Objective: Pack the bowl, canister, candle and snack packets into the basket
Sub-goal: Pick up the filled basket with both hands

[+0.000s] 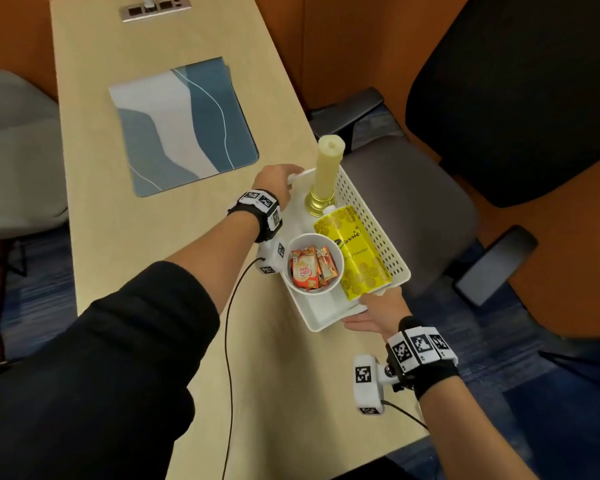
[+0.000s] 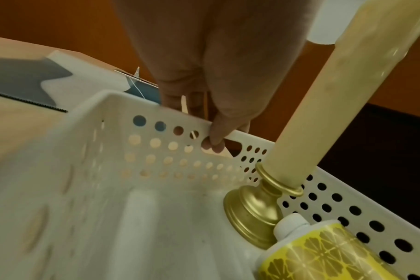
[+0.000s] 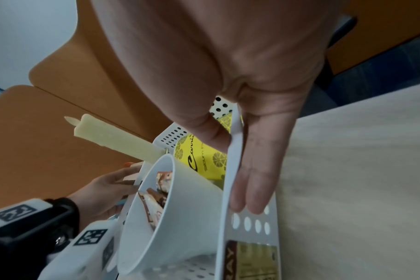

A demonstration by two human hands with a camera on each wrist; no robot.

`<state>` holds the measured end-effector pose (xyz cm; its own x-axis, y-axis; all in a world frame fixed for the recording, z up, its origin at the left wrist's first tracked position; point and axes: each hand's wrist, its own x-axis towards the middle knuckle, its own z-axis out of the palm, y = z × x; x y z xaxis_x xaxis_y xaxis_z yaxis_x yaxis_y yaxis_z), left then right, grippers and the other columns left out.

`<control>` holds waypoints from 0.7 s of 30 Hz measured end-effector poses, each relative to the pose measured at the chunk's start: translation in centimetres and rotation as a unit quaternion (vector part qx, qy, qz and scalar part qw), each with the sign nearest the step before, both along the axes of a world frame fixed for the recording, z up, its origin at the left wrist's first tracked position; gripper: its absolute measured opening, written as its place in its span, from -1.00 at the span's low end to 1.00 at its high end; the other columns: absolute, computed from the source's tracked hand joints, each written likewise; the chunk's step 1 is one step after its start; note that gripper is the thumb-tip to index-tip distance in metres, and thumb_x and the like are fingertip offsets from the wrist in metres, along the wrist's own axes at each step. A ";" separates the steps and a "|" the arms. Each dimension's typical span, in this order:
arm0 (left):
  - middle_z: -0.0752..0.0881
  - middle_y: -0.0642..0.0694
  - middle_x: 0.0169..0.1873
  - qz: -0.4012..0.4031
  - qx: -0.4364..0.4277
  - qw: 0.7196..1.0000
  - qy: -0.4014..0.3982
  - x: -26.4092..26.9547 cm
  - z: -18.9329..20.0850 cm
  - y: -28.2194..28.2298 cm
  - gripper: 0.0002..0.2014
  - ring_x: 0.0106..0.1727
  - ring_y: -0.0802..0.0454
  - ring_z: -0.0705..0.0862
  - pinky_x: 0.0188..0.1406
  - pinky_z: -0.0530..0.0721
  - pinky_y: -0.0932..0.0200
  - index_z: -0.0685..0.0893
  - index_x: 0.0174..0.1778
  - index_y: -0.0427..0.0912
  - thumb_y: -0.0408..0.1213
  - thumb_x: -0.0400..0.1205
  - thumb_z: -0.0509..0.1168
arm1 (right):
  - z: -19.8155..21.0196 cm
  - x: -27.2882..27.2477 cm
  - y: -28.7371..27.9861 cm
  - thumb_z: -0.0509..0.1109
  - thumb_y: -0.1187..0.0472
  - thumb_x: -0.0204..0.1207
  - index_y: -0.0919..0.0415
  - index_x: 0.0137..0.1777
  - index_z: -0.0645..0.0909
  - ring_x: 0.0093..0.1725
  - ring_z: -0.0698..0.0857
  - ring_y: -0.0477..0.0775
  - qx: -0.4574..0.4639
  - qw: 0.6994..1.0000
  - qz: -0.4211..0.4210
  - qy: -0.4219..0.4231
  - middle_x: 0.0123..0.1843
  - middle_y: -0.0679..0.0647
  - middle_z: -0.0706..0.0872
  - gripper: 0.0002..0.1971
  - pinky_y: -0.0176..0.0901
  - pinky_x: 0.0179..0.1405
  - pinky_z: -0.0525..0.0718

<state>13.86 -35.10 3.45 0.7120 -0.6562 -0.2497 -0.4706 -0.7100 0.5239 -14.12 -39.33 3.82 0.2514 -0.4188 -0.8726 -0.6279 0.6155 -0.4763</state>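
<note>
A white perforated basket [image 1: 371,223] sits at the table's right edge and juts out over it. Inside stand a cream candle [image 1: 328,164] in a gold holder, a yellow canister [image 1: 354,251] lying on its side, and a white bowl [image 1: 312,241] holding orange snack packets [image 1: 309,268]. My left hand [image 1: 278,180] grips the far end, with its fingers [image 2: 216,136] curled through the handle slot. My right hand [image 1: 378,310] pinches the near end wall [image 3: 252,236], thumb inside and fingers [image 3: 252,189] outside. Whether the basket is lifted off the table cannot be told.
A blue and white placemat [image 1: 184,126] lies mid-table, and a socket panel [image 1: 155,8] is at the far end. A dark office chair [image 1: 413,209] stands close on the right, under the basket's overhang. A grey chair [image 1: 14,150] is on the left. A black cable [image 1: 227,341] crosses the near table.
</note>
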 end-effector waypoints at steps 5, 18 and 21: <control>0.75 -0.22 0.24 0.018 0.007 1.000 -0.020 3.3 0.1 1.5 -0.47 0.20 -0.14 0.76 0.23 0.66 0.07 0.64 0.46 -0.02 -0.59 0.64 0.24 | 0.2 2.9 -3.2 0.20 0.51 0.53 0.21 0.42 0.41 -0.30 0.83 0.46 -0.041 0.996 0.084 0.004 0.14 0.45 0.72 -0.53 0.15 -0.39 0.81; 0.76 -0.27 0.23 0.211 -0.006 0.975 -0.077 18.5 4.1 9.7 -0.57 0.24 -0.25 0.71 0.23 0.60 0.07 0.62 0.48 -0.05 -0.35 0.66 0.35 | 6.8 24.4 -9.0 0.24 0.33 0.56 0.14 -0.14 0.56 -0.17 0.84 0.46 -0.230 0.898 0.373 -0.037 -0.14 0.46 0.81 -0.88 0.31 -0.07 0.81; 0.76 -0.27 0.21 0.255 -0.001 0.963 -0.090 22.5 4.4 11.9 -0.57 0.24 -0.27 0.70 0.25 0.60 0.04 0.61 0.48 -0.04 -0.27 0.66 0.37 | 6.8 30.6 -9.6 0.27 0.27 0.56 0.31 0.09 0.59 -0.19 0.84 0.43 -0.257 0.864 0.431 -0.041 -0.21 0.45 0.82 -0.82 0.28 -0.07 0.82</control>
